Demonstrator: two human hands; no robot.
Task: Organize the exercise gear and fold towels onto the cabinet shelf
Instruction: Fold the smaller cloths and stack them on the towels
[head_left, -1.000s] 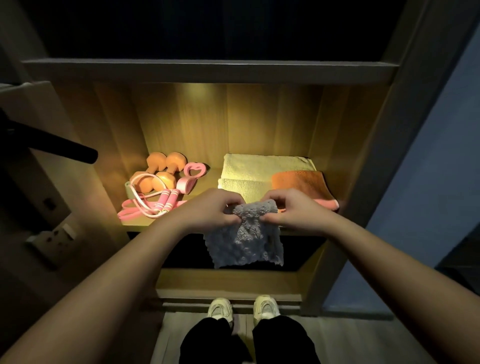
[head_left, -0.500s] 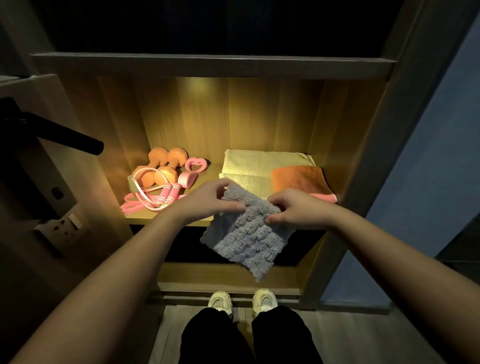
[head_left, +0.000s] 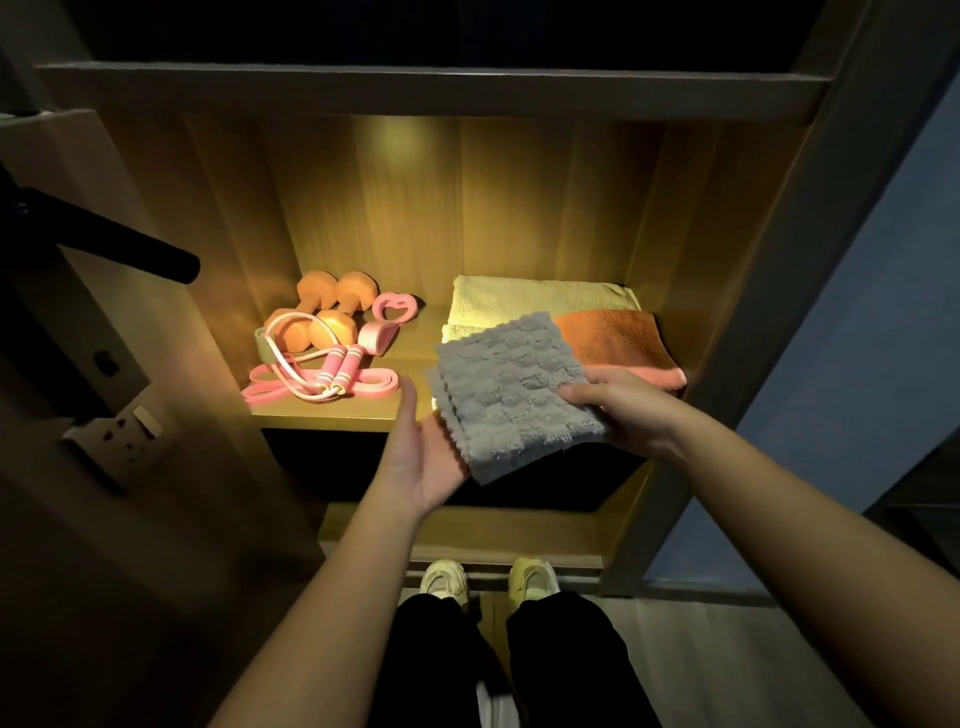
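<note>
Head view: the lit wooden cabinet shelf (head_left: 337, 415) carries a folded pale yellow terry towel (head_left: 519, 301) at the right rear. A folded orange towel with a pink edge (head_left: 613, 338) lies on its right part. The folded grey fluffy towel (head_left: 514, 384) is held level over the shelf's front edge, its far corner overlapping both stacked towels. The right hand (head_left: 623, 410) grips its right edge, thumb on top, fingers curled beneath. The left hand (head_left: 421, 457) lies palm-up under its left corner, thumb straight, fingers hidden. On the left of the shelf lie two orange dumbbells (head_left: 322, 306), a pink skipping rope (head_left: 340, 366) and a pink heart-shaped ring (head_left: 396, 309).
</note>
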